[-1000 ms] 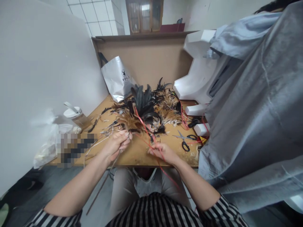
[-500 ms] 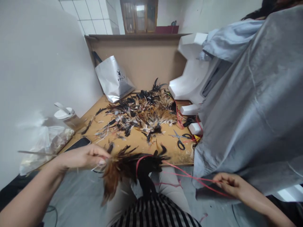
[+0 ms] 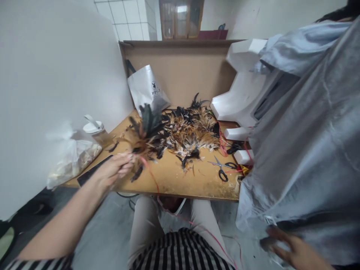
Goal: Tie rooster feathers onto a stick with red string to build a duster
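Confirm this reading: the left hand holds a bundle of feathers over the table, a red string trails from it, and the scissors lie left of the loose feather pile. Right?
Not quite. In the head view the scissors lie right of the loose feather pile, not left. The rest holds: the left hand holds the bundle of feathers over the table, the red string trailing from it.

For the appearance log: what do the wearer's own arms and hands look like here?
Both forearms are bare, with black-and-white striped short sleeves showing at the left arm. No gloves, rings or watch are visible on the left hand. The right hand is motion-blurred, so details there cannot be told.
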`<move>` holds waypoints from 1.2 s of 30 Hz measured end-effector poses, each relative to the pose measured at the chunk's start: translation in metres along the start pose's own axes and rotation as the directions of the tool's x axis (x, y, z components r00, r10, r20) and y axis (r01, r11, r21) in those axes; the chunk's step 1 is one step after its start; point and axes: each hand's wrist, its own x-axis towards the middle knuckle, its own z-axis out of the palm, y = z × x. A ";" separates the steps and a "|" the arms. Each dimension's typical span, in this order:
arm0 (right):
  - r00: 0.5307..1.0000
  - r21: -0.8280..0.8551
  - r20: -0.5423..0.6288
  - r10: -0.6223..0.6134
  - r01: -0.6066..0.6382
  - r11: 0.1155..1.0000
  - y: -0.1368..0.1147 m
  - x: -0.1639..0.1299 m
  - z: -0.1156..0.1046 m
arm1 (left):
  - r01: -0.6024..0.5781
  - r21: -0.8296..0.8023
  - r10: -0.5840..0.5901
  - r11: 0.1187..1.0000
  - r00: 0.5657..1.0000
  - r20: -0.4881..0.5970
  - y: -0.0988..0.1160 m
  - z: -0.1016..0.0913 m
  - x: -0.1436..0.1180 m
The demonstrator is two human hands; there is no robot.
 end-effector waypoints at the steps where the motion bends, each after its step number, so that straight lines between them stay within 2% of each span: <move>1: 0.987 0.046 0.138 -0.084 0.078 0.996 -0.032 0.014 0.000 | -0.010 -0.062 0.013 0.998 0.998 0.054 -0.008 0.015 0.010; 3: 0.907 0.206 0.279 -0.316 0.265 0.942 -0.101 0.040 0.001 | -0.001 -0.155 0.024 0.988 0.989 0.149 -0.020 0.045 0.028; 4: 0.870 0.299 0.267 -0.416 0.335 0.893 -0.135 0.054 0.004 | 0.008 -0.188 0.027 0.982 0.983 0.181 -0.025 0.058 0.036; 5: 0.859 0.372 0.205 -0.470 0.376 0.849 -0.166 0.069 0.009 | 0.021 -0.215 0.025 0.976 0.977 0.210 -0.028 0.071 0.043; 7: 0.891 0.506 -0.006 -0.454 0.394 0.767 -0.215 0.104 0.026 | 0.042 -0.274 0.023 0.961 0.973 0.231 -0.032 0.092 0.056; 8: 0.901 0.584 -0.061 -0.429 0.380 0.717 -0.232 0.124 0.038 | 0.047 -0.313 0.026 0.949 0.974 0.224 -0.033 0.101 0.062; 9: 0.913 0.667 -0.089 -0.397 0.351 0.657 -0.245 0.144 0.052 | 0.051 -0.341 0.024 0.939 0.977 0.212 -0.033 0.108 0.068; 11: 0.946 0.800 -0.063 -0.317 0.238 0.550 -0.262 0.185 0.081 | 0.039 -0.381 0.027 0.924 0.986 0.167 -0.032 0.118 0.081; 13: 0.958 0.840 0.046 -0.282 0.116 0.529 -0.269 0.219 0.108 | 0.014 -0.403 0.039 0.915 0.992 0.122 -0.032 0.123 0.095; 14: 0.959 0.831 0.067 -0.274 0.099 0.548 -0.271 0.232 0.119 | -0.001 -0.414 0.046 0.910 0.994 0.100 -0.033 0.124 0.102; 17: 0.974 0.770 -0.053 -0.222 0.181 0.612 -0.269 0.258 0.143 | -0.029 -0.433 0.052 0.901 0.998 0.041 -0.037 0.126 0.121; 20: 0.972 0.731 -0.175 -0.155 0.233 0.641 -0.263 0.272 0.156 | -0.053 -0.432 0.046 0.900 0.999 -0.027 -0.045 0.129 0.138; 25: 0.973 0.727 -0.178 -0.146 0.229 0.647 -0.255 0.283 0.166 | -0.149 -0.393 0.100 0.907 0.985 -0.144 -0.060 0.132 0.160; 29: 0.970 0.746 -0.187 -0.157 0.244 0.619 -0.250 0.286 0.169 | -0.227 -0.286 0.162 0.931 0.959 -0.234 -0.070 0.132 0.169; 32: 0.972 0.777 -0.169 -0.165 0.235 0.585 -0.248 0.283 0.166 | -0.281 -0.204 0.216 0.938 0.932 -0.291 -0.073 0.132 0.171; 36: 0.985 0.852 -0.119 -0.129 0.167 0.496 -0.252 0.275 0.159 | -0.283 -0.121 0.229 0.952 0.914 -0.336 -0.073 0.134 0.170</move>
